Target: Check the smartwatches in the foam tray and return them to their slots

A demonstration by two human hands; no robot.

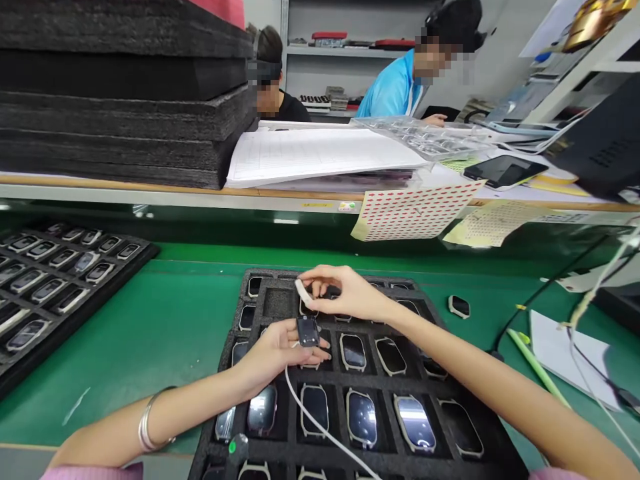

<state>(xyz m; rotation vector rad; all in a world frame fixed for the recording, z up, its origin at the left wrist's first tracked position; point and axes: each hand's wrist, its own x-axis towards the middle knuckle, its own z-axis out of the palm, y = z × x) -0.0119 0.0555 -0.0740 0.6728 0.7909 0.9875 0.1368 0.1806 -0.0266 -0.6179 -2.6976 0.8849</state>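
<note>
Over the foam tray (pixel 279 303), from my remote seat, I see the left hand (pixel 279 343) clamped on a small dark block (pixel 307 331), squarish and glossy, with little pale dots on its face. Farther over the tray, the right hand (pixel 347 293) pinches a pale, curved piece (pixel 303 294) between thumb and fingers. I get that piece nearly edge-on, so its face is hard to make out. A thin white cable (pixel 326 433) crosses the tray; where it starts is hidden by the left hand, and the tray's near end is cut off.
</note>
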